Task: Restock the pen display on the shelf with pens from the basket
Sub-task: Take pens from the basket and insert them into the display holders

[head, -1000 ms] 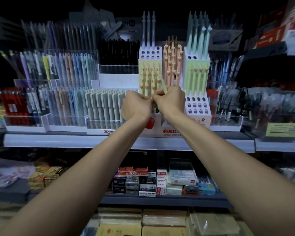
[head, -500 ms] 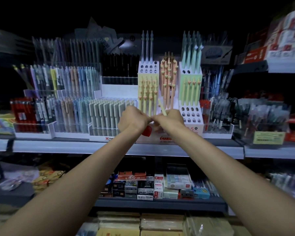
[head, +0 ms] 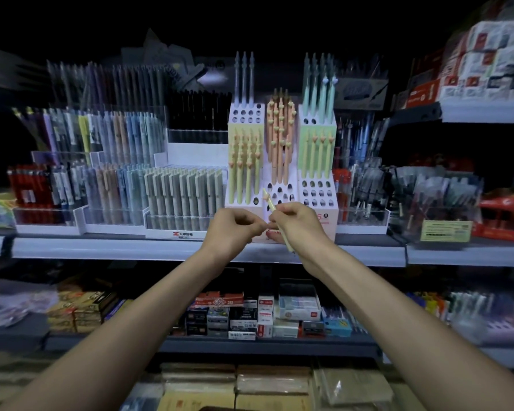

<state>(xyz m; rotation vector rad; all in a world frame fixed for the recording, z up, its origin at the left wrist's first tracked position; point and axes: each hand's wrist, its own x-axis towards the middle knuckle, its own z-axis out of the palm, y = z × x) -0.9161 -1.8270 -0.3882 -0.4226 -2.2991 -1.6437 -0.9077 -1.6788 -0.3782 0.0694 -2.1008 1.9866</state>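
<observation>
pen (head: 271, 204) pinched by right hand (head: 298, 224); red box (head: 220, 299) below reads "2b".

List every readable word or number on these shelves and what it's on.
"2B": red-and-white box on lower shelf.
"5": pink numeral, white holed pen display stand.
Too blurred: characters on white tray front; pale green shelf label; small lower-shelf boxes.
None visible: pale yellow pen in the right grip.

I see dim store light, brightest on the middle pen display (head: 318, 188); the top goes black, the side shelves (head: 484, 112) smear with blur and bend at my edges
</observation>
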